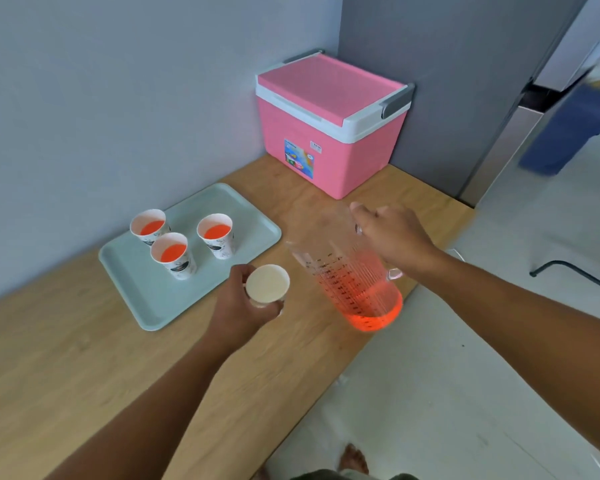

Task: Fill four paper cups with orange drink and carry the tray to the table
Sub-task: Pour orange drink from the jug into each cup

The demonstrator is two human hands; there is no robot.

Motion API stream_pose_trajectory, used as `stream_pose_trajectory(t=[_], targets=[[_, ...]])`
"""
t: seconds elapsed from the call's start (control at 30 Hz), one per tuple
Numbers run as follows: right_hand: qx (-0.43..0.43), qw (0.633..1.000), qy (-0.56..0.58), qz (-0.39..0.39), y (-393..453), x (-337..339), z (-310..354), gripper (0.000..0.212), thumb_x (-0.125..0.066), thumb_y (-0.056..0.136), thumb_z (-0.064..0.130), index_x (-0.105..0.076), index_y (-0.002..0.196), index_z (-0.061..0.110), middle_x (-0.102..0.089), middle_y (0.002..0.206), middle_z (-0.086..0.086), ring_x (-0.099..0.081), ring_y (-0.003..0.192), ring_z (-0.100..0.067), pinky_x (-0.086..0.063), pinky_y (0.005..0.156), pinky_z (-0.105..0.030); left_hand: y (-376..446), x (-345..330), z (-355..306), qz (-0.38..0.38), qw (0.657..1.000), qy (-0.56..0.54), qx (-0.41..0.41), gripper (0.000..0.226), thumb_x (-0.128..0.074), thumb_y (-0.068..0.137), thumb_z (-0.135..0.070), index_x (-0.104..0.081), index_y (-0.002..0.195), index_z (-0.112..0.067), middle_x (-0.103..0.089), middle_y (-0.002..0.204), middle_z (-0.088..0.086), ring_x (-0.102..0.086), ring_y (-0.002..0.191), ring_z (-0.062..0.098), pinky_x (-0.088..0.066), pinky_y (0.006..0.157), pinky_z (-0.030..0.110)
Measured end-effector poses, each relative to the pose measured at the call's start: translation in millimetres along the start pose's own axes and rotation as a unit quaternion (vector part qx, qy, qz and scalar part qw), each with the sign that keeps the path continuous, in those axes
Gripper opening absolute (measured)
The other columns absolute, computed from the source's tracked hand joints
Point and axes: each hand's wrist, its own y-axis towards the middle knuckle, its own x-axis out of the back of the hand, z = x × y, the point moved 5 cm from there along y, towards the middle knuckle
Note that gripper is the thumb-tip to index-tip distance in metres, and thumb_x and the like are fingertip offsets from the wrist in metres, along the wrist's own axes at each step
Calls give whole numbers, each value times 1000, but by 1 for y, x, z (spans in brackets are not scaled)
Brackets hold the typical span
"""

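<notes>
A pale green tray [139, 299] lies on the wooden counter with three paper cups on it, each holding orange drink: the far-left cup [149, 226], the near cup [171, 252] and the right cup [216, 233]. My left hand [238, 306] holds a fourth, empty paper cup [267, 284] upright just off the tray's right edge. To the right stands a clear measuring pitcher [347, 271] with orange drink in its bottom part. My right hand [392, 233] grips the pitcher at the rim above its handle.
A pink cooler box [329, 126] with its lid shut stands in the back corner against the grey walls. The wooden counter [66, 358] ends in an edge running diagonally to the right of the pitcher, with light floor [465, 393] beyond it. A dark chair leg [575, 275] is at right.
</notes>
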Motion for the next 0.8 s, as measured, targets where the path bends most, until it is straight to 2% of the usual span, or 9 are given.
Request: stream_pose_trajectory(t=[0.17,0.33,0.47,0.57,0.8], targets=[[23,996,-73,45,-1,-5,15,56,-47,105,42,-72,72,5,-61,62,4,-54,55,-15,-35,50,-28,-1,-18,4,-13,999,-42,2,65,-93,67,-25,-48,113,-35,-60,114,-20,-58,104,1,-51,82,24],[29,988,-134,71,6,-14,25,53,-47,101,44,-65,65,10,-66,71,-4,-58,58,-20,-38,54,-28,6,-28,3,-22,997,-77,9,64,-92,68,-26,-50,117,-33,-61,117,-19,-60,106,5,-52,84,27],[41,981,-173,81,15,-19,33,53,-45,98,47,-59,64,9,-65,76,-8,-64,72,-27,-47,61,-31,10,-29,-4,-19,995,-96,18,62,-90,71,-21,-51,116,-36,-62,115,-21,-59,104,1,-46,79,17],[49,975,-197,91,18,-20,42,52,-43,98,49,-62,69,10,-65,77,-7,-67,75,-29,-57,68,-36,12,-28,-6,-14,995,-102,18,62,-90,72,-19,-50,116,-36,-62,113,-22,-59,102,-3,-44,76,12],[43,968,-226,95,18,-30,51,44,-45,99,48,-54,71,15,-60,80,-5,-63,75,-26,-49,63,-33,9,-21,2,-16,994,-103,23,63,-90,72,-20,-49,118,-36,-60,111,-27,-57,100,-10,-44,75,11]])
